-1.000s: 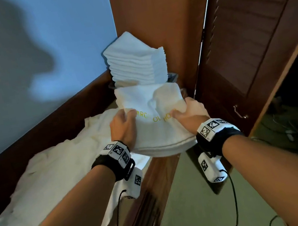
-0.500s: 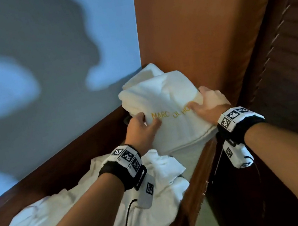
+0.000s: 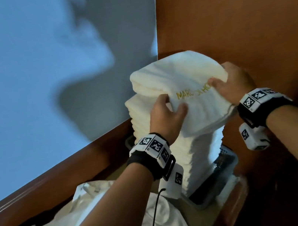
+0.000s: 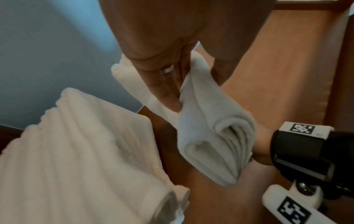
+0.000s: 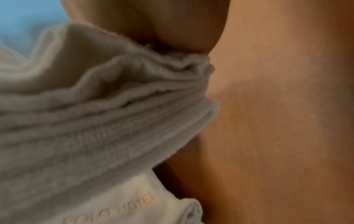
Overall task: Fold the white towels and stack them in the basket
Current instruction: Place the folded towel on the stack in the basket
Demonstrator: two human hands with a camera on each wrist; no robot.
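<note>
Hands, left hand [image 3: 167,117] and right hand [image 3: 234,86], each grip an end of the folded towel [image 3: 185,86] hovering atop the tall stack [image 3: 197,156] in the basket [image 3: 228,170] at the shelf's corner; off-centre release could topple it.

Two hands are seen — left hand [image 3: 167,117], right hand [image 3: 234,86] — one folded towel [image 3: 184,94], one towel stack [image 3: 197,154], one basket [image 3: 226,171].
</note>
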